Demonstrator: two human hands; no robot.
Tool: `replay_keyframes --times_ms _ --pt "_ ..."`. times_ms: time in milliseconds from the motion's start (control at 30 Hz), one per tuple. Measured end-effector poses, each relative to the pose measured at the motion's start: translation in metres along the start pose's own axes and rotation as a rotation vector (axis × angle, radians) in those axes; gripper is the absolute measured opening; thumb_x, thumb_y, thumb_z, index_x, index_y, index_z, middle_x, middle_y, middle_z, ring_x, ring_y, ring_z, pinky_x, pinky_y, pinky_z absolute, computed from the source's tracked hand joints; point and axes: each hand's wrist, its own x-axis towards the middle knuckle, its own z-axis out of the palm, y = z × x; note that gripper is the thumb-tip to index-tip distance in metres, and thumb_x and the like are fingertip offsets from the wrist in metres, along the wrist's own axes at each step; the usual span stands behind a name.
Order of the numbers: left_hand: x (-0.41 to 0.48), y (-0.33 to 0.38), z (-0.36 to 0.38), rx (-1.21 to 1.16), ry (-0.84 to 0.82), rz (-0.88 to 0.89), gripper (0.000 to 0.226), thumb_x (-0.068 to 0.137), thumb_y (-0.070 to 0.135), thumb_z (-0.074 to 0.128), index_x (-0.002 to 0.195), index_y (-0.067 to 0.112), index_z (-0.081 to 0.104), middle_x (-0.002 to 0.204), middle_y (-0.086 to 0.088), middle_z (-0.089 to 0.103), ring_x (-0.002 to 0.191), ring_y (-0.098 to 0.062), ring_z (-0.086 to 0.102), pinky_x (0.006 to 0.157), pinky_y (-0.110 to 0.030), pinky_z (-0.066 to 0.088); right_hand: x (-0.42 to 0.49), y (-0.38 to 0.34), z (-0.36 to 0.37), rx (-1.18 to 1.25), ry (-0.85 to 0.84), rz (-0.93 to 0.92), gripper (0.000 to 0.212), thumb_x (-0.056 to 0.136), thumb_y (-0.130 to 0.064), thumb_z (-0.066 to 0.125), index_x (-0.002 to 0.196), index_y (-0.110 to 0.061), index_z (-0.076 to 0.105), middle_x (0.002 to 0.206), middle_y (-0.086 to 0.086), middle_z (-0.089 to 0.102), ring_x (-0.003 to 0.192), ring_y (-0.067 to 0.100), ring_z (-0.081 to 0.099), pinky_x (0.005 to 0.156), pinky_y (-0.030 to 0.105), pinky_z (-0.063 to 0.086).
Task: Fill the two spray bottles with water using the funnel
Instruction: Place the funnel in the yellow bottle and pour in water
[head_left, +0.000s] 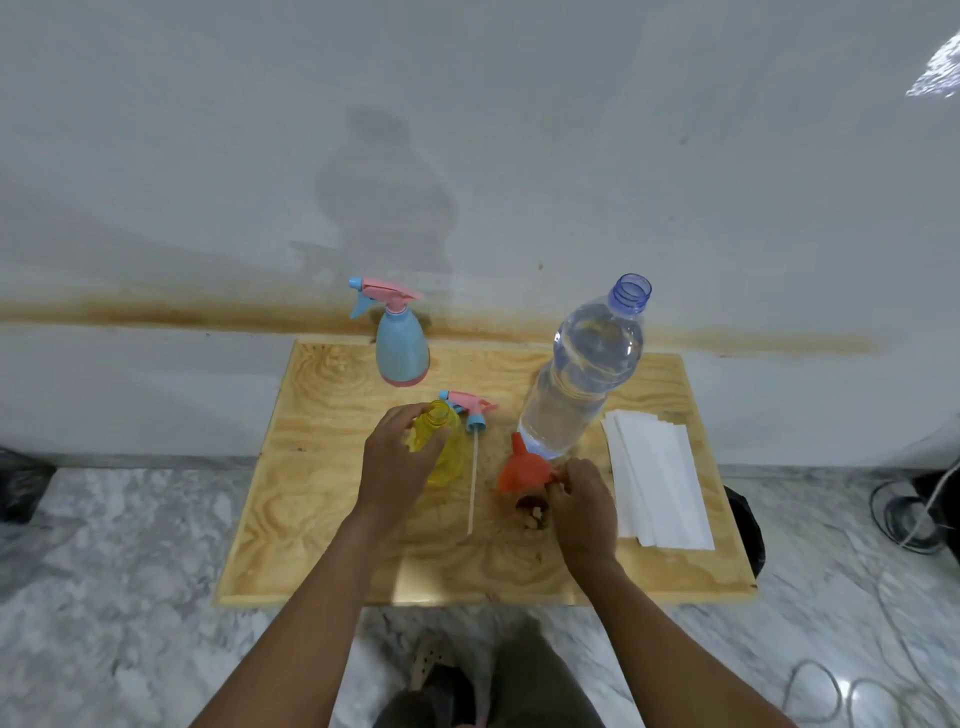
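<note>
Your left hand (400, 460) grips the open-necked yellow translucent plastic spray bottle (454, 467), mid-table | your right hand (582, 506) pinches the orange plastic funnel (519, 470), 3 o'clock of it | blue plastic spray bottle (401, 351) at 12 | bare plywood tabletop (291, 519) towards 7.

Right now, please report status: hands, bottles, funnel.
Left hand grips yellow bottle, uncapped. Right hand pinches funnel. Blue bottle capped. Sprayer head lies between yellow bottle and funnel.
</note>
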Motion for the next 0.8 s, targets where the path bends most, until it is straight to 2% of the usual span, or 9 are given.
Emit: replay_keyframes --times_ms 100,233,333,500,567,667,733,800 --pt "0.000 0.000 -0.001 -0.017 -0.028 -0.055 0.029 0.086 0.020 0.079 0.113 0.017 0.071 0.104 0.011 0.064 0.099 -0.009 0.061 0.084 -0.039 0.057 0.002 0.004 0.014 0.036 0.001 0.096 0.011 0.091 -0.008 0.053 0.088 -0.018 0.057 0.092 0.000 0.062 0.077 0.017 0.056 0.072 0.038 0.048" --pt "0.003 0.002 0.000 -0.026 -0.027 -0.097 0.028 0.086 0.021 0.079 0.112 0.018 0.071 0.103 0.014 0.062 0.095 0.001 0.059 0.086 -0.038 0.056 -0.005 0.014 0.022 -0.023 -0.028 0.132 0.009 0.096 -0.007 0.047 0.099 -0.011 0.054 0.097 0.005 0.059 0.083 0.024 0.052 0.072 0.035 0.043" --pt "0.003 0.002 0.000 -0.021 -0.026 -0.106 0.030 0.086 0.022 0.078 0.115 0.016 0.071 0.107 0.010 0.063 0.096 -0.001 0.058 0.089 -0.041 0.056 -0.010 0.023 0.022 -0.059 -0.089 0.106 0.017 0.097 -0.005 0.043 0.107 -0.015 0.054 0.106 0.005 0.059 0.089 0.022 0.053 0.077 0.037 0.047" --pt "0.002 0.002 -0.001 0.016 -0.027 -0.077 0.036 0.086 0.026 0.078 0.119 0.013 0.069 0.109 0.009 0.063 0.103 -0.010 0.059 0.089 -0.046 0.057 -0.008 0.024 0.013 -0.137 -0.233 0.050 0.030 0.097 -0.012 0.046 0.125 -0.021 0.054 0.127 0.001 0.054 0.111 0.026 0.059 0.087 0.045 0.052" --pt "0.001 0.003 -0.001 0.015 -0.020 -0.059 0.035 0.086 0.024 0.078 0.117 0.012 0.070 0.107 0.009 0.063 0.100 -0.010 0.059 0.087 -0.047 0.057 -0.008 0.025 0.012 -0.151 -0.215 0.037 0.032 0.098 -0.018 0.047 0.128 -0.025 0.055 0.129 -0.002 0.056 0.115 0.023 0.057 0.091 0.042 0.051" --pt "0.000 0.005 -0.002 0.010 -0.014 -0.050 0.034 0.086 0.022 0.078 0.117 0.011 0.070 0.105 0.010 0.062 0.099 -0.010 0.058 0.086 -0.047 0.058 -0.015 0.024 0.012 -0.166 -0.228 -0.101 0.038 0.087 -0.033 0.054 0.125 -0.035 0.054 0.124 -0.011 0.058 0.111 0.012 0.056 0.085 0.032 0.048" --pt "-0.001 0.005 -0.002 0.005 -0.019 -0.058 0.035 0.086 0.023 0.078 0.118 0.011 0.069 0.107 0.010 0.062 0.100 -0.009 0.058 0.087 -0.046 0.057 -0.020 0.023 0.014 -0.148 -0.300 -0.141 0.049 0.081 -0.042 0.060 0.129 -0.037 0.051 0.125 -0.014 0.054 0.110 0.008 0.050 0.087 0.032 0.047" --pt "-0.001 0.004 -0.001 0.003 -0.020 -0.064 0.035 0.087 0.024 0.078 0.119 0.012 0.069 0.108 0.010 0.062 0.101 -0.008 0.058 0.088 -0.044 0.057 -0.019 0.021 0.018 -0.183 -0.326 -0.153 0.052 0.084 -0.046 0.065 0.133 -0.036 0.050 0.132 -0.011 0.051 0.116 0.011 0.049 0.093 0.035 0.048"
